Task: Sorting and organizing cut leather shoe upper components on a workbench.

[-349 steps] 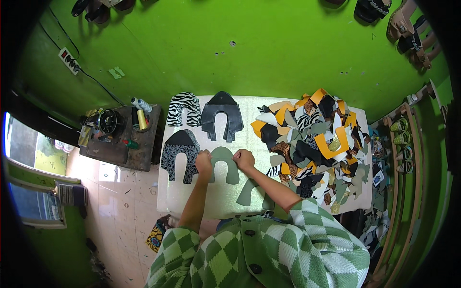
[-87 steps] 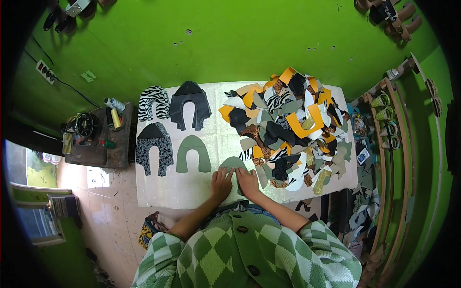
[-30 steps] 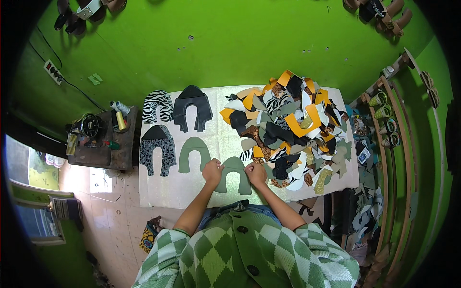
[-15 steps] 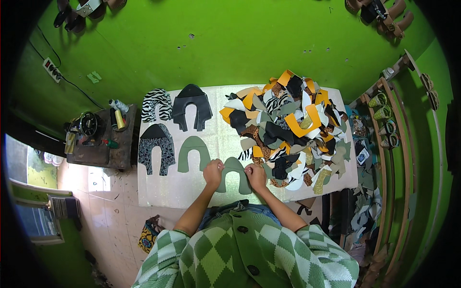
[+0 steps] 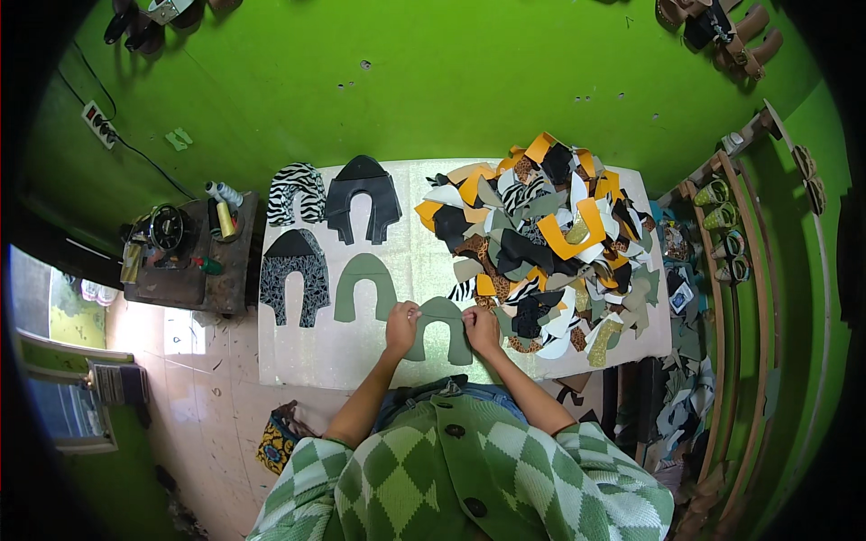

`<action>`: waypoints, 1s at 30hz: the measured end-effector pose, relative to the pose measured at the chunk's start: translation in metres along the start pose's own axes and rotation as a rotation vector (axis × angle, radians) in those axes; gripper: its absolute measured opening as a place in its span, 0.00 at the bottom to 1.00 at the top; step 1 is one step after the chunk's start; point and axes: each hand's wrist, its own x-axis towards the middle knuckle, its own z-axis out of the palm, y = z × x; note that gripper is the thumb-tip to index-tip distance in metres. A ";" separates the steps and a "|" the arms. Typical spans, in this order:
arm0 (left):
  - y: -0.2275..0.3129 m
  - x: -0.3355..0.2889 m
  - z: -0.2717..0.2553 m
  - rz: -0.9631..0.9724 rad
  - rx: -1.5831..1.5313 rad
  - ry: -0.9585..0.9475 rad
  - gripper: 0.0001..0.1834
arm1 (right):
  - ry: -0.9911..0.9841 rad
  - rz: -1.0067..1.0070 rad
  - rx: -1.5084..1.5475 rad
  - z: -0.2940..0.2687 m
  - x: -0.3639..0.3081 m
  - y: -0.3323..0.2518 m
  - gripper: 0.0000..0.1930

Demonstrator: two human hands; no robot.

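Observation:
Flat on the table's near edge lies a green arch-shaped shoe upper piece [image 5: 441,311], in front of me. My left hand [image 5: 402,328] pinches its left side, fingertips pressed together. On the opposite side my right hand [image 5: 481,330] pinches it the same way. A thin line runs across the piece between both hands. Just up and left rests a matching green arch piece [image 5: 364,267]. Beyond it are a black arch piece [image 5: 363,185], a zebra-striped one [image 5: 294,185], and a black-and-grey patterned one [image 5: 303,270].
A large heap of scraps [image 5: 532,234] in orange, black, white, green and animal prints covers the table's [image 5: 419,194] right half. To the left stands a sewing machine [image 5: 167,236] with thread spools [image 5: 225,216]. Sandals hang on a wooden rack [image 5: 735,316] at the right.
Both hands stay pinched at the sides of the green piece, shifted very slightly. The whole view has moved a little; nothing else has visibly changed.

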 end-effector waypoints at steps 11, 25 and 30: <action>-0.016 0.015 -0.004 -0.224 -0.180 -0.093 0.09 | -0.125 0.016 0.193 0.011 0.028 0.016 0.06; -0.016 0.035 -0.006 -0.299 -0.025 -0.257 0.13 | -0.189 0.021 0.049 0.016 0.045 0.024 0.11; -0.024 0.035 -0.006 -0.306 -0.033 -0.234 0.14 | -0.257 0.060 0.035 0.012 0.052 0.028 0.10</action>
